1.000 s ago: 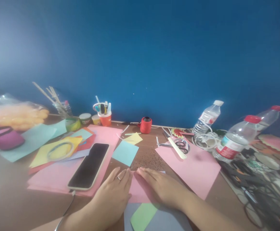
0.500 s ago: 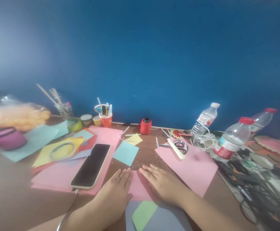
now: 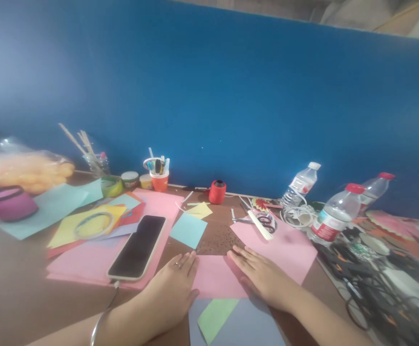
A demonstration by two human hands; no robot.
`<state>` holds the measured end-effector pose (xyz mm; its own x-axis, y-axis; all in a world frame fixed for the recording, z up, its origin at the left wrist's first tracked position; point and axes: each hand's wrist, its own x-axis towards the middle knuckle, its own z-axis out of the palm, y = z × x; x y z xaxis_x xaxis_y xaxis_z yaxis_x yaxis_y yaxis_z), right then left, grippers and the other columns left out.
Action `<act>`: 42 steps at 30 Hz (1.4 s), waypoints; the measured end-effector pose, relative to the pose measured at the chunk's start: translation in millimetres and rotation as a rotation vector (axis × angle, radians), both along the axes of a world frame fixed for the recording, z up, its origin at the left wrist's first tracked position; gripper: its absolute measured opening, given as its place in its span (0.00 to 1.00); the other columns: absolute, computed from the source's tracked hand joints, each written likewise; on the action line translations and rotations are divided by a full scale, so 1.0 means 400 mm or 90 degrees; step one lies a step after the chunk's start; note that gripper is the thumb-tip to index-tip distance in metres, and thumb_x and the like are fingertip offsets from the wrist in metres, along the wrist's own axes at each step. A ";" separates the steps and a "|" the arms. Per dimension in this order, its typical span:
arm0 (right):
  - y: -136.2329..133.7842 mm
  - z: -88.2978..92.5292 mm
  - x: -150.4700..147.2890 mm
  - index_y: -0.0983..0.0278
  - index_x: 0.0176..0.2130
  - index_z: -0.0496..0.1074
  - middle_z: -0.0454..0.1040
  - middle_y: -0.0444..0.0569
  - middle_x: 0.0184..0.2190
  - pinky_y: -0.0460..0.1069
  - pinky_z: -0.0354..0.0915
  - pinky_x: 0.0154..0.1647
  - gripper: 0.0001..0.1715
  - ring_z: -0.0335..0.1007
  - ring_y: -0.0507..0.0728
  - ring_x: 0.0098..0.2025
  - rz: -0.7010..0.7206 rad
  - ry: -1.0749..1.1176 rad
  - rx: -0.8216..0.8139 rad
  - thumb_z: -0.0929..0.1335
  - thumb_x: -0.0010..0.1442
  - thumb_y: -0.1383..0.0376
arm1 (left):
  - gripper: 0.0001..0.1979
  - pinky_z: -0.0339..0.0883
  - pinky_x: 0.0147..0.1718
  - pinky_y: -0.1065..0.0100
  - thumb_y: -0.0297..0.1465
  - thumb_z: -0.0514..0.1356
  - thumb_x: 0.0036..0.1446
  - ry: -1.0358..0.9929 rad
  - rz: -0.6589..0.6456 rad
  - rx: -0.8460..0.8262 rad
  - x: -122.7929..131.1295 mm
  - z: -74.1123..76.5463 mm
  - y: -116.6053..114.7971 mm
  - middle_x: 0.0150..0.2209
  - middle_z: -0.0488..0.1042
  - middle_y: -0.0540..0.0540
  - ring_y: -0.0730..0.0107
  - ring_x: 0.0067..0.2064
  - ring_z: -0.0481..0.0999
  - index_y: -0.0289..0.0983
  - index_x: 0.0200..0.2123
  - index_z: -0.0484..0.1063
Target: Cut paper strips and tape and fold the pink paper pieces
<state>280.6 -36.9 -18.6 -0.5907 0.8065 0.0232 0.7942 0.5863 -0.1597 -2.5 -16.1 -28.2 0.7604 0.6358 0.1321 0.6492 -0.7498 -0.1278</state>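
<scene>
A pink sheet [image 3: 215,276] lies on the brown table between my two hands. My left hand [image 3: 169,290], with a ring on one finger, rests flat on the left edge of this sheet, fingers stretched forward. On the right edge lies my right hand [image 3: 263,278], its fingers extended and palm down. Nearer to me a grey-blue sheet [image 3: 252,324] touches the pink one, with a green strip [image 3: 216,317] slanting across it. Beyond my left fingertips is a light blue square [image 3: 188,230], beside a small yellow piece [image 3: 200,210].
A phone [image 3: 137,247] on pink paper is at left, near a tape roll [image 3: 93,226]. Scissors [image 3: 267,222] lie on another pink sheet [image 3: 292,250]. Bottles [image 3: 335,218] and tangled cables [image 3: 375,298] stand or lie at right; a red spool [image 3: 217,192] sits at the back.
My right hand has slid to the right along the pink sheet, uncovering more of it. My left hand has barely moved. The view has shifted and tilted slightly.
</scene>
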 end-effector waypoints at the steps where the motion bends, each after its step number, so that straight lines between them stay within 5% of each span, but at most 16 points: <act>1: -0.003 0.001 0.005 0.63 0.63 0.47 0.49 0.52 0.63 0.57 0.48 0.63 0.30 0.44 0.58 0.64 -0.012 -0.001 -0.009 0.54 0.66 0.57 | 0.24 0.57 0.52 0.55 0.34 0.49 0.58 -0.004 0.001 -0.003 -0.001 -0.001 0.001 0.56 0.63 0.31 0.51 0.54 0.66 0.27 0.56 0.61; 9: -0.018 -0.032 0.033 0.65 0.62 0.53 0.54 0.54 0.61 0.58 0.53 0.60 0.33 0.52 0.61 0.61 -0.076 0.007 0.049 0.57 0.63 0.52 | 0.25 0.57 0.51 0.54 0.32 0.49 0.57 0.003 0.003 -0.029 0.002 0.012 -0.003 0.56 0.62 0.28 0.48 0.54 0.66 0.25 0.55 0.61; 15: -0.020 -0.031 0.021 0.67 0.58 0.60 0.62 0.57 0.57 0.59 0.55 0.58 0.28 0.58 0.63 0.58 -0.091 0.008 0.107 0.61 0.61 0.59 | 0.26 0.57 0.51 0.53 0.32 0.50 0.56 0.002 0.022 -0.085 0.006 0.032 -0.002 0.56 0.62 0.29 0.47 0.54 0.65 0.26 0.56 0.60; 20: 0.011 0.007 -0.014 0.61 0.51 0.69 0.72 0.52 0.48 0.55 0.59 0.53 0.21 0.65 0.60 0.51 -0.157 0.104 0.024 0.64 0.57 0.68 | 0.17 0.61 0.47 0.56 0.30 0.52 0.55 -0.087 0.039 -0.139 0.001 0.058 0.021 0.49 0.70 0.40 0.55 0.49 0.68 0.38 0.48 0.67; 23: 0.034 0.013 -0.023 0.57 0.49 0.68 0.71 0.47 0.46 0.50 0.61 0.48 0.27 0.66 0.56 0.48 -0.194 0.198 -0.064 0.63 0.50 0.75 | 0.15 0.61 0.47 0.60 0.27 0.52 0.54 -0.123 0.037 -0.183 -0.005 0.075 0.036 0.46 0.70 0.44 0.59 0.48 0.68 0.41 0.46 0.68; 26: 0.051 0.015 -0.025 0.58 0.39 0.71 0.71 0.45 0.39 0.48 0.62 0.38 0.22 0.67 0.54 0.39 -0.226 0.223 -0.130 0.64 0.45 0.75 | 0.16 0.60 0.45 0.61 0.26 0.53 0.54 -0.140 0.044 -0.206 -0.009 0.081 0.050 0.44 0.70 0.44 0.60 0.46 0.68 0.41 0.46 0.67; 31: 0.051 0.033 -0.036 0.61 0.28 0.64 0.67 0.42 0.31 0.46 0.57 0.31 0.09 0.63 0.52 0.32 -0.216 0.226 -0.126 0.63 0.46 0.74 | 0.13 0.60 0.43 0.62 0.24 0.51 0.54 -0.151 0.055 -0.199 -0.014 0.073 0.076 0.40 0.70 0.46 0.63 0.43 0.69 0.39 0.42 0.68; 42: 0.017 0.027 -0.022 0.61 0.32 0.64 0.67 0.42 0.32 0.46 0.56 0.33 0.08 0.63 0.53 0.34 -0.122 0.251 -0.103 0.66 0.51 0.73 | 0.13 0.59 0.37 0.62 0.18 0.46 0.54 -0.086 -0.005 -0.156 -0.008 0.075 0.067 0.35 0.68 0.45 0.64 0.37 0.67 0.36 0.32 0.66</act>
